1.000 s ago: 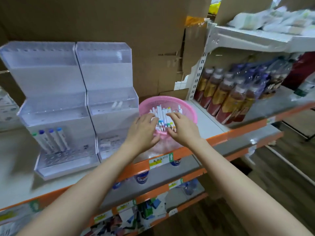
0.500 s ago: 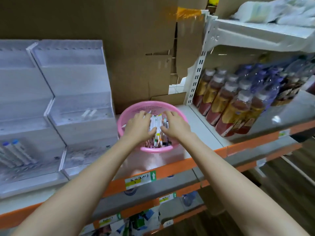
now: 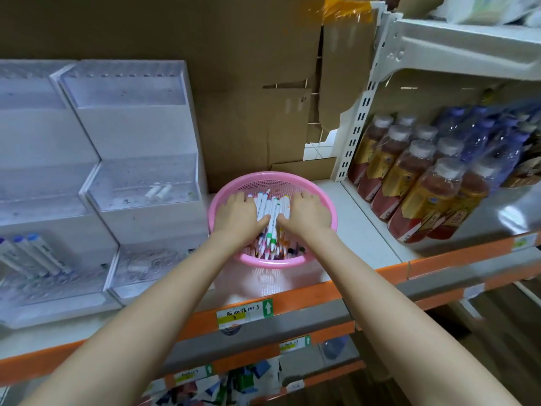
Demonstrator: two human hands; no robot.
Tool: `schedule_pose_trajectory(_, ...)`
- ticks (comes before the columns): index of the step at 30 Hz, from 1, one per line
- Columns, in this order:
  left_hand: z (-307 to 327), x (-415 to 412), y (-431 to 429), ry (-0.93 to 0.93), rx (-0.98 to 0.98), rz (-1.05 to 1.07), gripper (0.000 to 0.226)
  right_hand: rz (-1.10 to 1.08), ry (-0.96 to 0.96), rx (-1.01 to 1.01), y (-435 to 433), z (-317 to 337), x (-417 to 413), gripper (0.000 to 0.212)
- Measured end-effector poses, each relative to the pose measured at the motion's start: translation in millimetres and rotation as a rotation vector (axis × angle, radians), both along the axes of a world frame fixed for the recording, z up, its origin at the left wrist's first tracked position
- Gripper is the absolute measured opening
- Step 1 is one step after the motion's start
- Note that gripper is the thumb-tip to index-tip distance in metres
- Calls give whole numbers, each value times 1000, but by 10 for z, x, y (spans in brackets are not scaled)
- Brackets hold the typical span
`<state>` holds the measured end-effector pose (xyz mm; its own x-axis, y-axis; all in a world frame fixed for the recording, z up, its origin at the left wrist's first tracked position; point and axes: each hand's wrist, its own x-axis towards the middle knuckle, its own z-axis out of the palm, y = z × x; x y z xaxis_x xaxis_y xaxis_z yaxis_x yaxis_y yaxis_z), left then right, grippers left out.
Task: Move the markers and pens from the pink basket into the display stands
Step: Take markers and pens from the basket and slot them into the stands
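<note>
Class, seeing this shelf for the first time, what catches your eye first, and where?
The pink basket sits mid-shelf, where the left hand and right hand grip a bundle of white markers. Left of it stand tiered clear display stands, few slots filled; right of it, rows of brown drink bottles.

Retail shop aisle. Metal shelving with orange price-label rails. Rows of bottled drinks stocked alongside.
</note>
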<state>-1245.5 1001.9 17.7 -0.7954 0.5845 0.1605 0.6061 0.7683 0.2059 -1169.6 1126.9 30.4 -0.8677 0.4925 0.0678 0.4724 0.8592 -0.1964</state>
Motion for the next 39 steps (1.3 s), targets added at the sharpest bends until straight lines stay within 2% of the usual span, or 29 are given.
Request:
schedule_pose_trajectory(7, 2, -51, -25, -9, 61, -4, 46, -30, -12, 75, 17, 15, 20, 37)
schedule_pose_trajectory(11, 23, -26, -39, 76, 58, 2, 36, -5, 0, 86, 16, -7, 3, 37)
schedule_pose_trajectory(16, 32, -17, -36, 53, 100, -40, 28, 84, 161, -226, 36, 1, -19, 31)
schedule_pose_trajectory(18, 44, -8, -37, 7, 121, -50, 22, 109, 235, -326, 51, 26, 17, 38)
schedule_pose_trajectory(24, 51, -9, -53, -4, 183, -41, 13, 65, 293, -508, 66, 73, 111, 47)
schedule_pose_trajectory(31, 27, -23, -58, -19, 246, -72, 20, -5, 209, -425, 112, 85, 103, 59)
schedule_pose_trajectory(35, 75, 21, -76, -36, 335, -117, 29, -42, 177, -355, 163, 71, 115, 42)
schedule_pose_trajectory(39, 154, 58, -89, -99, 455, -132, 47, 36, 292, -351, 133, 122, 165, 38)
